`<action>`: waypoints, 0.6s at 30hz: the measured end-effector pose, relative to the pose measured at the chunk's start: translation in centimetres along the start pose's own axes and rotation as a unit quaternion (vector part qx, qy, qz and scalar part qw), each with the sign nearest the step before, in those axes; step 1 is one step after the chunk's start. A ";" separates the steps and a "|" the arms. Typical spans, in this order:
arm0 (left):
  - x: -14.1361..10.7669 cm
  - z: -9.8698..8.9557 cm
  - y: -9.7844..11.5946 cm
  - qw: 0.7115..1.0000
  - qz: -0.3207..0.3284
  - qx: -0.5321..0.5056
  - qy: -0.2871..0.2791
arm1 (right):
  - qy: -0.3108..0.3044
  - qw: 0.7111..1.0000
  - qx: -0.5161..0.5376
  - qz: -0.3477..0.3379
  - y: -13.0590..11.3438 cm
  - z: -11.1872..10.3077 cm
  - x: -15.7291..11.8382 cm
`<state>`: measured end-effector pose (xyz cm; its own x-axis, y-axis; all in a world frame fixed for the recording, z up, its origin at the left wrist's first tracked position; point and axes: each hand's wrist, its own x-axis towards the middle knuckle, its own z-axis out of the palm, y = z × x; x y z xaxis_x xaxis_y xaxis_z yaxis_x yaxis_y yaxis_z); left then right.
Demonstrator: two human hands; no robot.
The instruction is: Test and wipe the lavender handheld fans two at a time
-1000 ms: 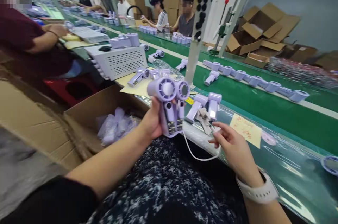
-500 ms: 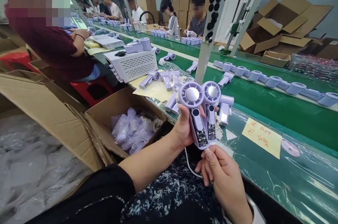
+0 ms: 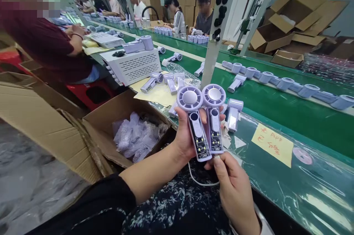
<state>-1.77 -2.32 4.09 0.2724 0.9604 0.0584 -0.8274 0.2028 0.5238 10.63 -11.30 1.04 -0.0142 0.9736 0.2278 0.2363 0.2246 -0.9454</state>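
Observation:
Two lilac handheld fans, a left one [image 3: 199,135] and a right one [image 3: 215,124], stand side by side in my left hand [image 3: 184,131], which is closed around their handles. Each has a round grille with a silvery centre and a clear handle front showing a circuit board. At the bottom end of the right fan, my right hand [image 3: 235,183] pinches the plug of a white charging cable [image 3: 197,181]. The plug itself is mostly hidden by the fingers, so I cannot tell whether it is inserted. The cable loops below the left fan.
More lilac fans [image 3: 234,114] lie on the green bench, with a line of them [image 3: 286,84] along the conveyor. A yellow handwritten note [image 3: 272,144] is at right. A carton [image 3: 95,118] of bagged items stands at left, beyond it a white vented box [image 3: 132,67]. Co-workers sit along the line.
Both fans have shifted slightly left and spread apart, so the right one shows more fully. My right hand's fingertips, previously under the left fan's end, are now at the right fan's end.

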 end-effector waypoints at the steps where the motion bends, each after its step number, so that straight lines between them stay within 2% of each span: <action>1: -0.1 0.0 0.0 1.000 0.007 0.010 -0.009 | 0.000 1.000 0.016 0.016 0.0 0.2 -0.1; 3: -0.3 -0.3 -0.4 0.998 0.037 0.030 -0.037 | 0.001 0.995 0.082 0.049 0.3 0.7 -0.2; 6: -0.6 -1.0 -1.4 0.992 0.081 0.052 -0.085 | 0.031 0.972 0.207 0.107 1.0 1.9 -0.5; 8: -0.7 -1.4 -1.9 0.989 0.094 0.057 -0.102 | 0.040 0.961 0.243 0.126 1.4 2.4 -0.8; 11: -0.6 -1.6 -1.6 0.990 0.085 0.072 -0.088 | 0.007 0.979 0.175 0.106 1.2 1.7 -0.9; 14: 0.0 -1.7 -0.2 0.994 0.072 0.075 -0.031 | -0.079 0.992 0.079 0.052 0.2 -1.3 -0.5; 15: 0.2 -1.7 0.2 0.994 0.081 0.075 -0.011 | -0.090 0.994 0.048 0.037 -0.2 -2.6 -0.2; 16: 0.3 -1.8 0.6 0.993 0.094 0.078 0.004 | -0.067 0.997 0.004 0.028 -0.4 -3.9 0.3; 17: 0.3 -1.8 0.9 0.991 0.104 0.085 0.008 | -0.010 0.998 -0.053 0.021 -0.4 -5.0 0.9; 18: 0.2 -1.9 1.1 0.990 0.104 0.098 0.000 | 0.079 0.990 -0.112 0.022 -0.4 -5.8 1.5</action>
<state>-3.55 -1.51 3.10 0.1059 0.9776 0.1818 -0.7540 -0.0402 0.6556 16.12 -10.18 3.05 0.1485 0.9598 0.2383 0.4438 0.1506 -0.8834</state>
